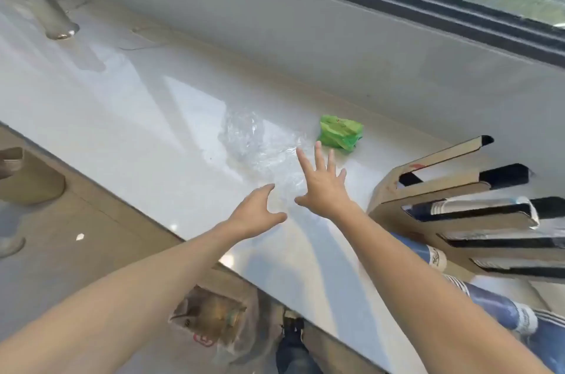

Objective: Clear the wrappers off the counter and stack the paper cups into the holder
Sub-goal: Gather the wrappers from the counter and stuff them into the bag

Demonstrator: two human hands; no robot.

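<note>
A crumpled clear plastic wrapper (256,144) lies on the white counter (122,104), reaching toward my hands. Just right of it sits a scrunched green wrapper (341,133). My left hand (258,213) hovers at the wrapper's near end, fingers apart and empty. My right hand (324,182) is spread wide over the wrapper's right end, fingertips a short way from the green wrapper, holding nothing. At the right edge lie blue-and-white paper cups (501,309) in stacks on their sides beside a cardboard holder (452,187) with several slots.
A shiny metal cylinder (50,10) with dark sticks stands at the counter's far left. The window sill and wall (336,37) run behind the counter. Below the front edge hangs a plastic bag of rubbish (214,321), next to my shoe (293,328).
</note>
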